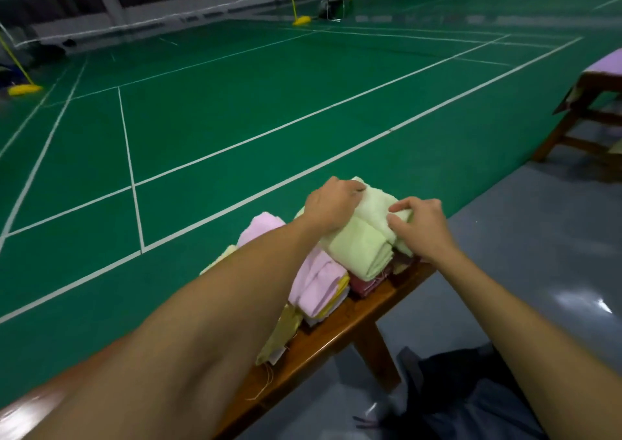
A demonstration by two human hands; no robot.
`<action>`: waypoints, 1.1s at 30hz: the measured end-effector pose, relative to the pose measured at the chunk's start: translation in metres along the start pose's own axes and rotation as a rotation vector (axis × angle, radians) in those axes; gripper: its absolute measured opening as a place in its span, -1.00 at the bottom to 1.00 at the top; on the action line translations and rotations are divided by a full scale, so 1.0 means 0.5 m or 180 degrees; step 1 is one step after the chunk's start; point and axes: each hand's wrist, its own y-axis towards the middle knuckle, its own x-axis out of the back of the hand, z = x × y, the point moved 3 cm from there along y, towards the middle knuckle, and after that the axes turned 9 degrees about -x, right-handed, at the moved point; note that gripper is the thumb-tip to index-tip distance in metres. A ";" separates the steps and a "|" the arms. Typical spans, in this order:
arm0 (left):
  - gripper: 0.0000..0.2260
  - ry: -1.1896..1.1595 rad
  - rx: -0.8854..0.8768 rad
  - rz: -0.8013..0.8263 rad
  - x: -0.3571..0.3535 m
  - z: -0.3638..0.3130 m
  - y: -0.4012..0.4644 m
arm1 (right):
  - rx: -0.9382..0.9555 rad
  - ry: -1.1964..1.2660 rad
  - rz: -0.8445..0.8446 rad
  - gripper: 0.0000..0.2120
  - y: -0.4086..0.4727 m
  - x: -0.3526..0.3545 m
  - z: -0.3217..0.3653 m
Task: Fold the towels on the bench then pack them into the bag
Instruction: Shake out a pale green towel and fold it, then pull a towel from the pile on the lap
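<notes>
Head-cam view of a green badminton court (235, 119), white lines, w/ a wooden bench (336, 332) running from lower left up toward centre. Left to right: at far left, a yellow net-post base (23, 89) on the court. At centre-left of the bench, a pink folded towel pile (319, 281), w/ a dark red cloth (363, 286) just beside it. Left hand (331, 207) rests on top of a pale green towel (367, 237) at frame centre, fingers curled into its far upper edge. Right hand (420, 227) pinches the same towel's right side, thumb & fingers bent. The towel lies between both hands, long axis approx. along the bench, about equally near each. Lower right, on grey floor: a dark bag (464, 389), probably the packing target, nearer the right arm. Upper right: another bench (592, 103).
</notes>
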 end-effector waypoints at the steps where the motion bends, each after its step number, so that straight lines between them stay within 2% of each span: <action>1: -0.69 0.0169 -0.0058 0.0093 -0.013 0.001 -0.002 | -0.0084 -0.0058 0.0014 -0.76 -0.002 -0.010 -0.007; 4: -0.68 0.0227 -0.0111 0.0058 -0.006 -0.005 -0.005 | -0.0091 -0.0252 -0.0113 -0.77 -0.009 -0.018 -0.002; 9: -0.75 0.0371 -0.0268 -0.0077 0.074 -0.019 -0.037 | -0.0063 -0.1033 -0.0257 -0.76 -0.025 0.012 0.051; 12: -0.79 0.0225 -0.0307 -0.0159 0.151 -0.028 -0.082 | 0.0191 -0.0676 -0.0403 -0.79 -0.056 0.041 0.114; 18: -0.88 0.0301 -0.0337 -0.0520 0.351 -0.018 -0.263 | 0.1210 0.0128 -0.0504 -0.88 -0.207 0.023 0.290; 24: -0.91 0.0632 -0.0217 -0.0693 0.499 0.078 -0.577 | 0.2084 0.0359 -0.0002 -0.94 -0.436 -0.131 0.443; 33: -0.91 0.0941 0.0846 -0.0526 0.611 0.338 -1.123 | 0.2623 0.0230 0.1148 -0.89 -0.785 -0.469 0.603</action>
